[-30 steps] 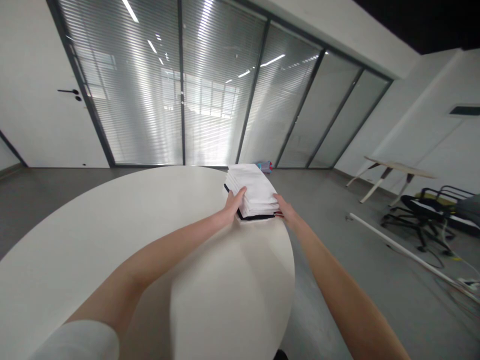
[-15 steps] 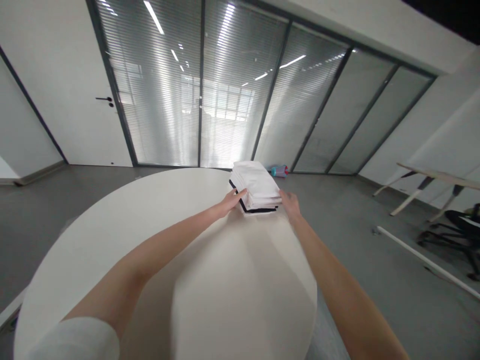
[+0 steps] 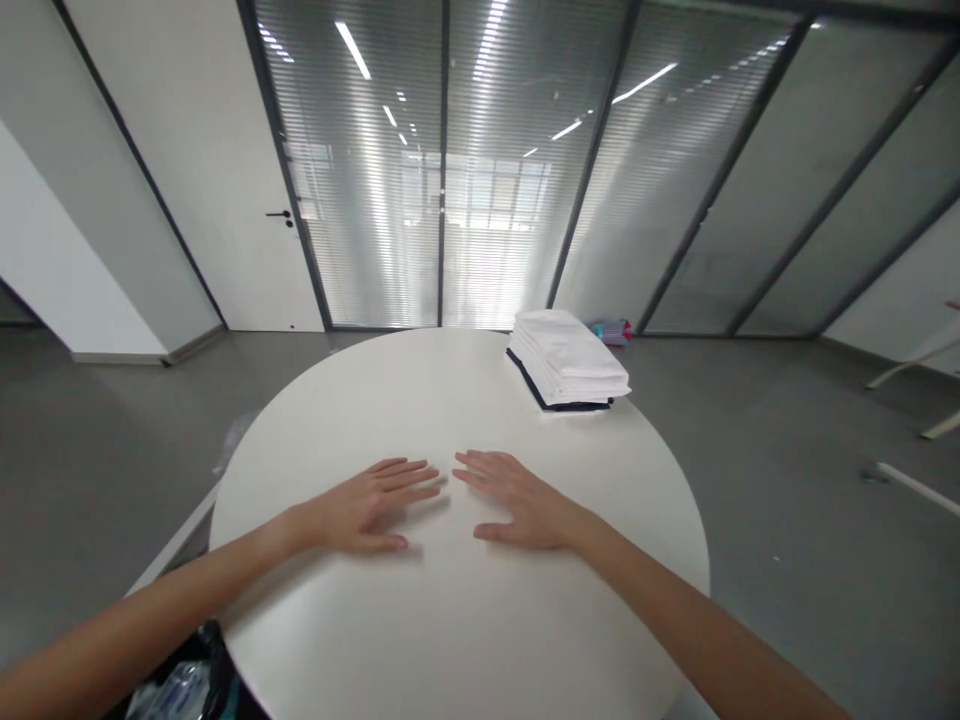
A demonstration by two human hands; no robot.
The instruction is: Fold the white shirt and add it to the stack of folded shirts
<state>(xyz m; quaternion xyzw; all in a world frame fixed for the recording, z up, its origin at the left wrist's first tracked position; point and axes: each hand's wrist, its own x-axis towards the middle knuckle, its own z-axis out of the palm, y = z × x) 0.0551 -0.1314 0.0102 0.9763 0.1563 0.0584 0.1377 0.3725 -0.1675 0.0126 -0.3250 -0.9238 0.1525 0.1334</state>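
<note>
Both hands hover over or rest on the white round table (image 3: 450,620); I cannot tell whether they touch it. My left hand (image 3: 375,505) is open, fingers stretched toward the right, holding nothing. Facing it a short gap away, my right hand (image 3: 517,500) is open too, with its fingers pointing left. Beyond my right hand, near the table's far right edge, lies a neat stack of folded white cloth (image 3: 566,355) with a dark layer (image 3: 577,406) near its bottom. Neither hand touches the stack.
On the floor behind the table lies a blue and pink object (image 3: 612,332). A dark bag with clear plastic (image 3: 180,690) sits below the table's left edge. Glass partitions with blinds (image 3: 495,200) and a white door (image 3: 247,200) stand at the back. A white bar (image 3: 919,490) lies at right.
Both hands have let go of the folded cloth stack and come back toward me over the table, fingers now spread. The stack stays at the far right; my view has turned left.
</note>
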